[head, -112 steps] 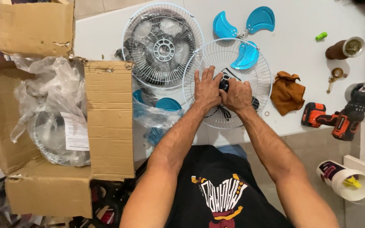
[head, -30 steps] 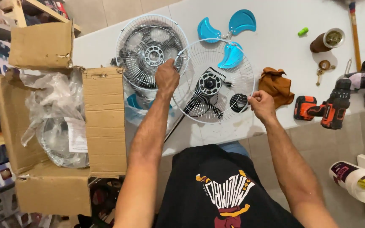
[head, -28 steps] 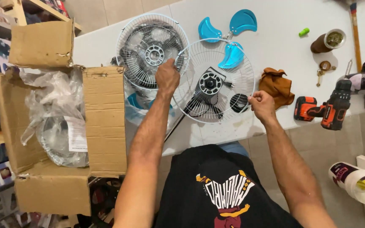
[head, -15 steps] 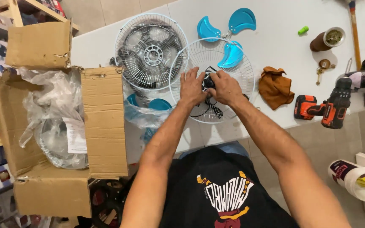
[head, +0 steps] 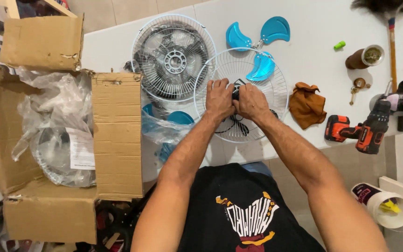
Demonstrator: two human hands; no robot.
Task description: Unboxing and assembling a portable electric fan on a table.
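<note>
Both hands are working at the hub of the white wire fan guard (head: 241, 95), which is lying flat at the near edge of the white table (head: 313, 56). Left hand (head: 219, 99) and right hand (head: 251, 101) are pressing together, fingers curling around the black motor unit (head: 235, 89) at the guard's centre; cannot tell exactly what the fingertips are pinching underneath.

Handling judgement: the guard is looking light but springy, thin wires bending easily, so gripping the rigid hub or outer rim ring is safer than the spokes. The motor is likely the heavy part, so the weight is sitting at the centre.

Second guard (head: 174, 58) is lying far-left, touching or overlapping this one. Blue blade set (head: 259, 46) is sitting just beyond. Brown cloth (head: 306, 103) and orange cordless drill (head: 357, 132) are lying to the right; open cardboard box (head: 61, 140) is standing left.
</note>
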